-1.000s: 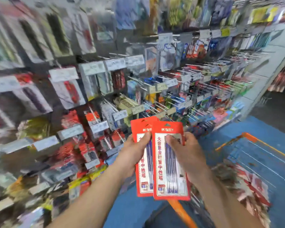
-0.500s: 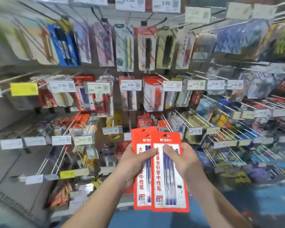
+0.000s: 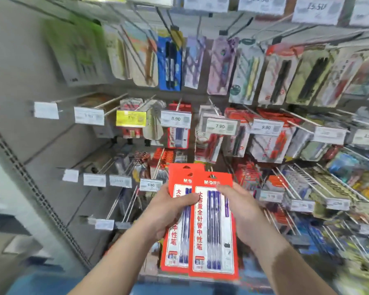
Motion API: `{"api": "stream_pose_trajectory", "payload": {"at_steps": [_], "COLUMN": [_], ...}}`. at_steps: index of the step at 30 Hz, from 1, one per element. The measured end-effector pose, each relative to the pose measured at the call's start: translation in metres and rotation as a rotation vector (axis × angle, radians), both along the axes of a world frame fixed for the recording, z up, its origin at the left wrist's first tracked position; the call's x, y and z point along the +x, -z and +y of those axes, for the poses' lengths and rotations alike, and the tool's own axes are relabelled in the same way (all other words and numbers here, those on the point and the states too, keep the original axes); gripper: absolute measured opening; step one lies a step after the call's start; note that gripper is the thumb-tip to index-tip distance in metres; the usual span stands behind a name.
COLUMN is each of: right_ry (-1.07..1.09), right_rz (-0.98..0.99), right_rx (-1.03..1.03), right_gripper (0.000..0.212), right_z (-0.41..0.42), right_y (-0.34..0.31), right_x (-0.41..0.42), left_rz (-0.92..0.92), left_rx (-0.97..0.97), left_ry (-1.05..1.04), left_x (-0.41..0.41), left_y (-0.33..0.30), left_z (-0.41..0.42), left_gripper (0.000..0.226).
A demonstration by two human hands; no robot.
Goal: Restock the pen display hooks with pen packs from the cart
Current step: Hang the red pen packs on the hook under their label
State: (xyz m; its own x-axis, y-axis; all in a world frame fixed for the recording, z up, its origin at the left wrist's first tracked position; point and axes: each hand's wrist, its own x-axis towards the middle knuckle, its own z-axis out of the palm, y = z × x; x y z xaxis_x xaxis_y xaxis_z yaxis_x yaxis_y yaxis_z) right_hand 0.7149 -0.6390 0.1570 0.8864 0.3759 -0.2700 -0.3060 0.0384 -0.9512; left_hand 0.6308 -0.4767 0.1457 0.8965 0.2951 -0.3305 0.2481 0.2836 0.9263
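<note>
Still both hands grip the two red pen packs, seemingly nearer the blurred display hooks.

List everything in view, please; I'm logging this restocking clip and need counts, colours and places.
red card-backed packs of blue pens: two, red with white panels, overlapped, held upright in front of the display
hanging stationery packs: many, mixed colours, blurred, in rows on the display
metal display hooks: many, silver; several at left look bare
white price tags: many, at hook ends; 8.90, 7.90, 9.90 readable
yellow price tag: one, middle row, left
grey display back panel: one, left
left hand: grips the rear pack, thumb on its front
right hand: grips the front pack's right edge
</note>
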Motion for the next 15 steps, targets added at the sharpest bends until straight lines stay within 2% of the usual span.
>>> {"api": "stream_pose_trajectory", "payload": {"at_steps": [3,6,15], "right_ry": [-0.029,-0.089,-0.226], "right_rz": [0.03,0.07,0.116], "right_rx": [0.005,0.025,0.08], "right_gripper": [0.008,0.018,0.025], "right_z": [0.031,0.058,0.113], "right_y": [0.0,0.001,0.001], "right_x": [0.008,0.019,0.069], "left_rz": [0.003,-0.004,-0.029], "left_rx": [-0.006,0.001,0.044], "left_ry": [-0.027,-0.056,-0.145], "left_x": [0.0,0.006,0.033], "left_y": [-0.002,-0.001,0.001], "left_z": [0.026,0.049,0.097], "left_gripper": [0.043,0.048,0.057]}}
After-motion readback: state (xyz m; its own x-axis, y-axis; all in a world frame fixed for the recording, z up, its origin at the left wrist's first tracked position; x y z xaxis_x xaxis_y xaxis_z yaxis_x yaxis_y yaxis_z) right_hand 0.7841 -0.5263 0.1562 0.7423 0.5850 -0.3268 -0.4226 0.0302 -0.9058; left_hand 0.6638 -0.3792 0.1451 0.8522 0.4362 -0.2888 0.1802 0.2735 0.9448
